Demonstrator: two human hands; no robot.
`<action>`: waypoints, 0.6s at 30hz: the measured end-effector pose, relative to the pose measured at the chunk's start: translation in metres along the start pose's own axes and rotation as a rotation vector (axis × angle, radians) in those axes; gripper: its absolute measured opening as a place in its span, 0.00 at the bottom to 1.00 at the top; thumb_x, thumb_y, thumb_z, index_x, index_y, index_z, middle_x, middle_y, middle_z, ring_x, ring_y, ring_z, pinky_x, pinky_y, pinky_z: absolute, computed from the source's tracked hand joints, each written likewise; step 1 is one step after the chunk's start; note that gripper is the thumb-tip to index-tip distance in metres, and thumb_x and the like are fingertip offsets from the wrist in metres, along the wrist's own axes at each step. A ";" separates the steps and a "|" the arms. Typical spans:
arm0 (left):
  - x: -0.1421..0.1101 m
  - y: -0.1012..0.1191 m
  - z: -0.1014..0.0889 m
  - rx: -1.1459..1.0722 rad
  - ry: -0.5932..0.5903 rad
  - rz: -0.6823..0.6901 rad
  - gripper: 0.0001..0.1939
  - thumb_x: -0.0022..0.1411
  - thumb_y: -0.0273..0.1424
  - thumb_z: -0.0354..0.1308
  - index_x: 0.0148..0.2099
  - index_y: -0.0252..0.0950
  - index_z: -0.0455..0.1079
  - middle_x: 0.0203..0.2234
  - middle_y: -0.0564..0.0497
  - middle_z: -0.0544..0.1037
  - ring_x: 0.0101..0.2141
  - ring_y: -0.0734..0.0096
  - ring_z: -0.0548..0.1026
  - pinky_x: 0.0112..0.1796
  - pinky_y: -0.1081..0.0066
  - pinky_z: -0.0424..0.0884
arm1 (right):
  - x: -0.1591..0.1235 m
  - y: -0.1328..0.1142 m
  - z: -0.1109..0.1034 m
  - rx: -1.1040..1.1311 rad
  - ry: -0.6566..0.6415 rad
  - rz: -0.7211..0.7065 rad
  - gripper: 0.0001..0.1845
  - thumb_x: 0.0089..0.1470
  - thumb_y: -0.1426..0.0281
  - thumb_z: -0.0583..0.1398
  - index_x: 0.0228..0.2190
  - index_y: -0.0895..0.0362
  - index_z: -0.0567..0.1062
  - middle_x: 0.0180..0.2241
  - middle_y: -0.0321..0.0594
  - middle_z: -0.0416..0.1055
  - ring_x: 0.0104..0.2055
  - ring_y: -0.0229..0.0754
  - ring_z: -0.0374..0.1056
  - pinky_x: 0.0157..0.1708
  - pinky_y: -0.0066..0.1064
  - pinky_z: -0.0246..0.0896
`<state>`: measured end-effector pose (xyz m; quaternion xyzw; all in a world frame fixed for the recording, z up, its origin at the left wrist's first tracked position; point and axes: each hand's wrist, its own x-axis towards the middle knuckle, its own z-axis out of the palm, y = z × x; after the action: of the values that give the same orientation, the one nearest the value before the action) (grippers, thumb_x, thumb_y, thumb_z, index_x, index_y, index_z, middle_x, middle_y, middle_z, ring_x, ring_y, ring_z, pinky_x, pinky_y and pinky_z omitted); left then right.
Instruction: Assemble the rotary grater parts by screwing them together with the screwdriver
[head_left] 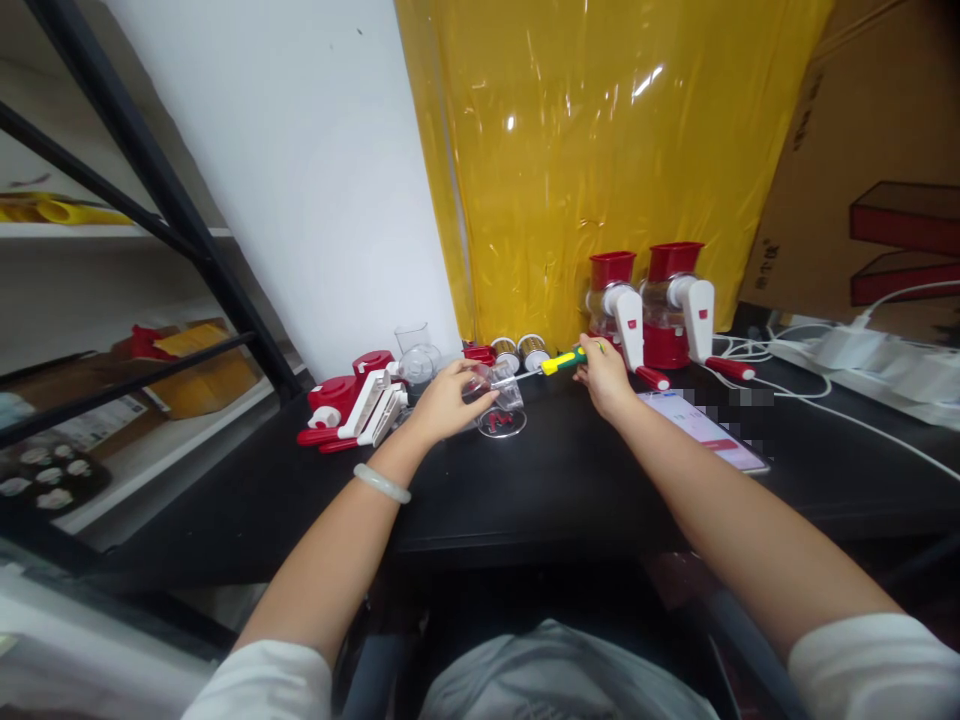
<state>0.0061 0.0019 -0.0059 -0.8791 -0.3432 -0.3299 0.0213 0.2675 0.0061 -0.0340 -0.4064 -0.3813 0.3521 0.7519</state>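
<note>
My right hand (604, 376) is closed round the yellow and green handle of a screwdriver (564, 360). The screwdriver lies nearly level, its shaft pointing left to a clear plastic housing (508, 394). My left hand (452, 402) grips that housing from the left, partly hiding it; whether the tip touches a screw is too small to tell. Just below is a round clear dish (501, 424) with small red pieces in it. Behind the housing stand two metal grater drums (534, 352). Left of my left hand lie white crank handles with red grips (369, 408), red bases (334, 392) and another clear housing (417, 354).
Two assembled red and white rotary graters (672, 315) stand at the back right of the black table (480, 500). A lit phone (705, 432) lies in front of them. White cables and a power strip (862, 350) sit far right. Shelving with a black frame (165, 190) is at left.
</note>
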 end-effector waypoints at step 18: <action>0.000 0.001 0.000 -0.010 -0.008 -0.013 0.15 0.62 0.44 0.57 0.40 0.37 0.73 0.51 0.45 0.72 0.54 0.58 0.70 0.57 0.57 0.65 | -0.002 -0.002 0.001 0.188 -0.022 0.148 0.10 0.44 0.63 0.57 0.31 0.53 0.68 0.25 0.31 0.64 0.21 0.33 0.60 0.22 0.27 0.58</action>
<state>0.0065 0.0017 -0.0054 -0.8782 -0.3475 -0.3284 0.0137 0.2663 0.0036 -0.0329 -0.3574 -0.3238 0.4451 0.7545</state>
